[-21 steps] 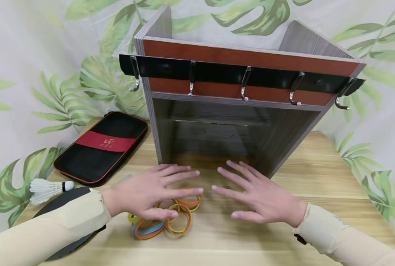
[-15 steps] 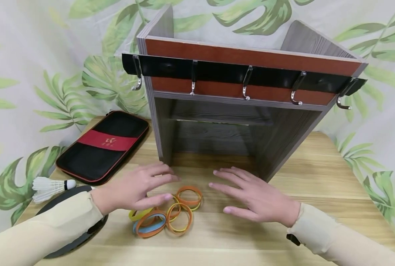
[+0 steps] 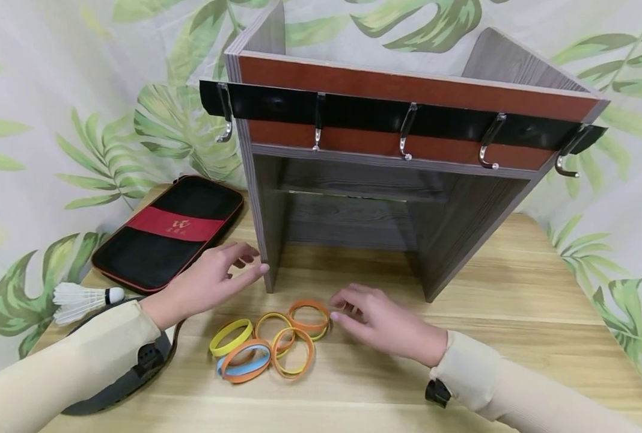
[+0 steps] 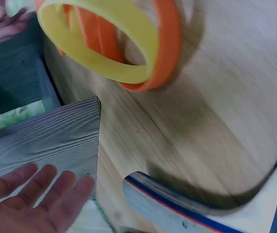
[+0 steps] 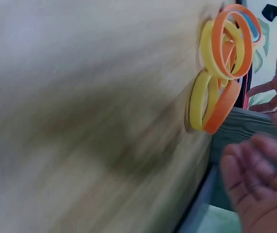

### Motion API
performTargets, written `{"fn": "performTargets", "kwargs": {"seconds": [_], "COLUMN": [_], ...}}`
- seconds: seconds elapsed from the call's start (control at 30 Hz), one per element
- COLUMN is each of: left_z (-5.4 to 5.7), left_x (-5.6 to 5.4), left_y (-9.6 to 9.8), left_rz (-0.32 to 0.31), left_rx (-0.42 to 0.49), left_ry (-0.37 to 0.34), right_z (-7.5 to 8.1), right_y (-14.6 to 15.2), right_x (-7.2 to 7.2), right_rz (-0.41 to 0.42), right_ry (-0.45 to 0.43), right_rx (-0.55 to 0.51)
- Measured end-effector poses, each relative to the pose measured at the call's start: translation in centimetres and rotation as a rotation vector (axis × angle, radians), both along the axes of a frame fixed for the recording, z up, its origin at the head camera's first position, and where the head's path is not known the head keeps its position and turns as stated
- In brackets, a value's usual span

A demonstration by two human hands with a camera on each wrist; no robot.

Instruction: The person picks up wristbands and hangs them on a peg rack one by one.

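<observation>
Several rubber wristbands, orange, yellow and blue, lie in a loose group on the table; one is a yellow band [image 3: 231, 338], another an orange band [image 3: 307, 315]. My right hand [image 3: 388, 325] hovers just right of the group with its fingers loosely bent, holding nothing. In the right wrist view its fingers [image 5: 254, 170] are apart from the bands. Nothing is in my left hand [image 3: 204, 282], which is beside the lower front corner of the grey wooden shelf unit [image 3: 269, 240]. Its relaxed fingers [image 4: 56, 189] pass in front of that side panel; contact is unclear.
A black hook rail [image 3: 364, 111] with several metal hooks crosses the unit's front. At left lie a black and red zip case [image 3: 164, 231], a shuttlecock [image 3: 85, 300] and a dark paddle [image 3: 115, 385], partly under my left sleeve. A leaf-patterned cloth [image 3: 99, 144] hangs behind.
My spread hands have drawn back from in front of the unit. The left moved left toward its side panel; the right moved left and nearer the wristbands, fingers more bent. The wristbands stay put.
</observation>
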State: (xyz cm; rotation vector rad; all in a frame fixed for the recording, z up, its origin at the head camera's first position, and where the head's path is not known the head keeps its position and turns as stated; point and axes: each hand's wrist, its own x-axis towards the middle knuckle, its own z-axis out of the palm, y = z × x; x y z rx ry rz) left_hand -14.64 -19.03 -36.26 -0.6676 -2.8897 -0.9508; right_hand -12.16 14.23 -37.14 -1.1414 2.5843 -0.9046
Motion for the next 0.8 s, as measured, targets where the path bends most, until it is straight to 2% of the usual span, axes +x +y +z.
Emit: {"fn": "performTargets", "kwargs": {"seconds": [0.13,0.2,0.4,0.53,0.8], "left_z": [0.1,0.0,-0.6,-0.9,-1.5], "left_x": [-0.4,-0.5,-1.0,-1.1,-1.4], "left_y": [0.1,0.4,1.3,1.7,2.3], "left_rz": [-0.016,-0.032,-0.059,-0.05,-0.03], "left_rx": [0.121,0.184,0.313,0.367,0.446], "left_ry": [-0.088,-0.12,-0.224,-0.293,-0.355], "right_z": [-1.0,-1.5,-2.5,-2.6,-2.5], "right_y": [-0.8,-1.2,-2.0,-2.2,-2.3], "right_x": [-0.6,-0.9,-1.5,-1.6,-1.6], "right_rz": [-0.127,-0.175,-0.268,-0.311,-0.338], "right_ry": [-0.148,-0.25,-0.559,-0.665,-0.756], "right_rx": [-0.029,-0.046,-0.141,-0.17,-0.212]}}
